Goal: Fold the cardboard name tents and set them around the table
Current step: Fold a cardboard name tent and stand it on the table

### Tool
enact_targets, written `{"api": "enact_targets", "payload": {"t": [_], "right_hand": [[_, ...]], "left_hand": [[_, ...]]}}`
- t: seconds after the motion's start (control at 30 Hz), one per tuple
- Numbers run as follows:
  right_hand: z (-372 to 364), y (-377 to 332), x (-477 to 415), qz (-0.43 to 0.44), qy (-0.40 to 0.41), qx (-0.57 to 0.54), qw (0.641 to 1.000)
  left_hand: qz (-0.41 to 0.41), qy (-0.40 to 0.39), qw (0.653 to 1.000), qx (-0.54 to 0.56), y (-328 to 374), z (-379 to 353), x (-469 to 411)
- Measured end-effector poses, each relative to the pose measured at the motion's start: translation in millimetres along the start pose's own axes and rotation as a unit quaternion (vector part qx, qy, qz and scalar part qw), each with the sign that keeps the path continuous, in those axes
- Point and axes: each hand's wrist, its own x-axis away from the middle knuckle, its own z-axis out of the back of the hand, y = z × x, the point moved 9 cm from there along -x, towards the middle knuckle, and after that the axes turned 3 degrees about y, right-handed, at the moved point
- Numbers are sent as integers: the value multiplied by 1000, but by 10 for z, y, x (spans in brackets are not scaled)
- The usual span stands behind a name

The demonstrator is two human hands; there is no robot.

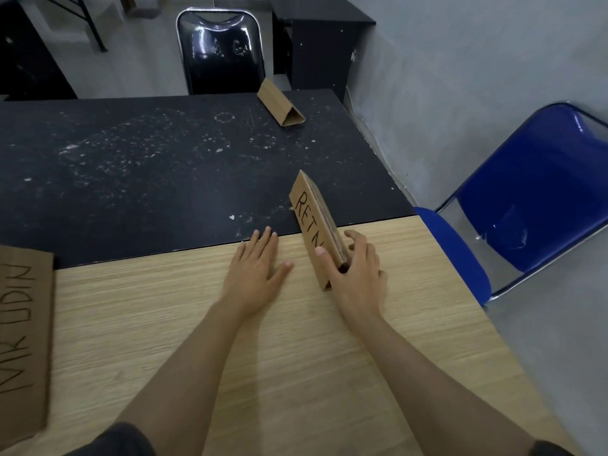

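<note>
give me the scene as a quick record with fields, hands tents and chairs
left hand: flat on the wooden table, holding nothing
right hand: grips the lettered tent at its near end
far tent: folded, on the black table by the black chair
flat card: unfolded, lettered, at the left edge
blue chair: right of the tables

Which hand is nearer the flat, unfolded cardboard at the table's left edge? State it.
Left. The left hand lies flat on the table right of the flat cardboard; the right hand is farther right, gripping the standing name tent.

matt cardboard name tent (312, 222), wood-grain table (296, 340), glossy chair (220, 44)
</note>
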Motion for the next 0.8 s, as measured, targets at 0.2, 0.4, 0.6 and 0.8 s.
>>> {"api": "enact_targets", "payload": {"t": [0.2,0.4,0.6,0.8], "right_hand": [[-121,-172,178,72,-18,-83,994],[-312,-365,250,87,-31,-125,988],[-364,-391,285,84,-38,-129,987],[-480,-538,378,114,-59,-133,983]], "left_hand": [[-12,10,997,-74,-322,169,288],[82,55,993,-58,-778,299,540],[76,54,994,-57,-789,291,536],[75,63,994,-39,-790,286,541]]}}
